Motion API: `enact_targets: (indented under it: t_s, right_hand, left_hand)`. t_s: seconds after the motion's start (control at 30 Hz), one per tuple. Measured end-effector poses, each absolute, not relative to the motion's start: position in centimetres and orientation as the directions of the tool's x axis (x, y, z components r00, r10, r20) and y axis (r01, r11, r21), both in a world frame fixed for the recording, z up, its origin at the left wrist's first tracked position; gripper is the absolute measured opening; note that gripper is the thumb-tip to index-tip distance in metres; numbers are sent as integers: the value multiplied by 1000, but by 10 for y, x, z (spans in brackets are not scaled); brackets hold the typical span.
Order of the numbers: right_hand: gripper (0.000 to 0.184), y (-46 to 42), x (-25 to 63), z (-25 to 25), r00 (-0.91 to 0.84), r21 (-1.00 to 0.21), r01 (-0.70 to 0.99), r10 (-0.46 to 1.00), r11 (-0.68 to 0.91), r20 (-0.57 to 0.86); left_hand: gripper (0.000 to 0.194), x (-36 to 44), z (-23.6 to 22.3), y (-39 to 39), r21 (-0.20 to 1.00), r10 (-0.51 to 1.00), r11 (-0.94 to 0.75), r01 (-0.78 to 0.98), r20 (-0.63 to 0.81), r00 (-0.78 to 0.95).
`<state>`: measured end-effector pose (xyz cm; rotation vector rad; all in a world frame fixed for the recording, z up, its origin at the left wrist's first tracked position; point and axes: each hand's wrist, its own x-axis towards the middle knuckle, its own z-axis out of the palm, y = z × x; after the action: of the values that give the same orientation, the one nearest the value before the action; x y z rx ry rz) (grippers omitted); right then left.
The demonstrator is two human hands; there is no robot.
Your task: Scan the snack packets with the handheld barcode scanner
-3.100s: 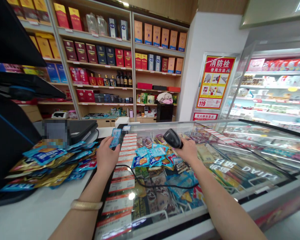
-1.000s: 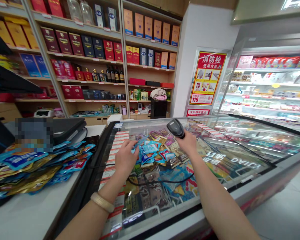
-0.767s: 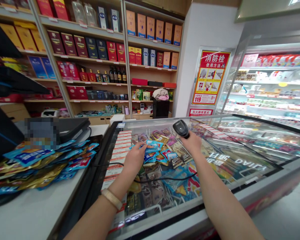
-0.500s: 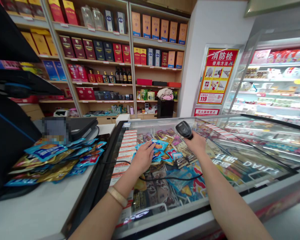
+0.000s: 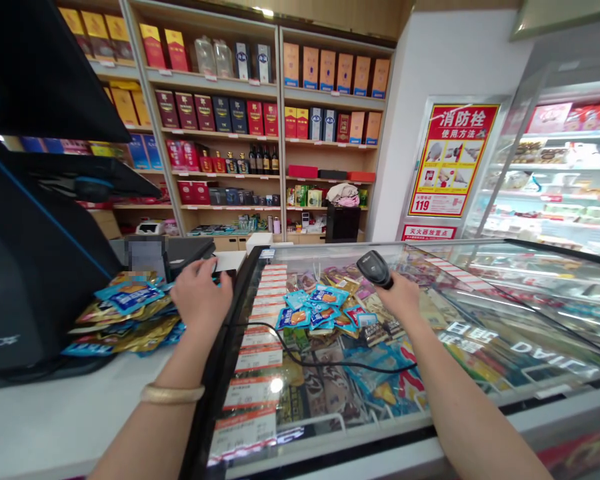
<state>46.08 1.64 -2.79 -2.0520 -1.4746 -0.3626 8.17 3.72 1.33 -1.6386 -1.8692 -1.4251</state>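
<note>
My right hand [image 5: 403, 297] grips a black handheld barcode scanner [image 5: 374, 268] above the glass top of a chest freezer [image 5: 330, 400]. My left hand [image 5: 203, 293] is over the right side of a heap of snack packets [image 5: 130, 317] on the white counter. Its fingers are bent and apart, with the thumb out to the side, and no object shows in it. Part of the heap is hidden behind the hand. Several small blue snack packets [image 5: 323, 307] lie in a loose group on the glass, left of the scanner.
The scanner's black cable [image 5: 330, 364] curves across the glass toward the counter [image 5: 80, 413]. A dark checkout screen [image 5: 55, 80] rises at the left. White price labels [image 5: 253, 380] line the freezer's left side. Shelves [image 5: 220, 140] of boxes and bottles stand behind.
My left hand has moved left from the blue packets on the glass to the heap on the counter. My right hand still holds the scanner. The view has shifted somewhat to the left.
</note>
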Motion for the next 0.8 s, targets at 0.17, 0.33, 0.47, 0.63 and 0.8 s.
enact_targets:
  t_s: [0.17, 0.33, 0.47, 0.63, 0.8]
  right_hand:
    - [34, 15, 452, -25, 300, -273, 946, 787, -174, 539]
    - [31, 11, 437, -23, 176, -268, 963, 775, -9, 607]
    - [24, 8, 425, -23, 55, -234, 965, 788, 115, 613]
    - [27, 8, 417, -27, 7, -251, 951, 801, 179, 599]
    - [27, 6, 413, -27, 1, -259, 946, 801, 193, 599]
  left_hand:
    - [55, 31, 12, 29, 539, 488, 96, 837, 707, -512]
    - [64, 3, -3, 37, 550, 491, 189, 814, 665, -563]
    - [65, -1, -3, 40, 578, 517, 268, 771, 589, -621]
    - [51, 1, -3, 36, 548, 515, 260, 795, 618, -594]
    - [50, 8, 5, 29, 601, 436, 143, 786, 675, -595]
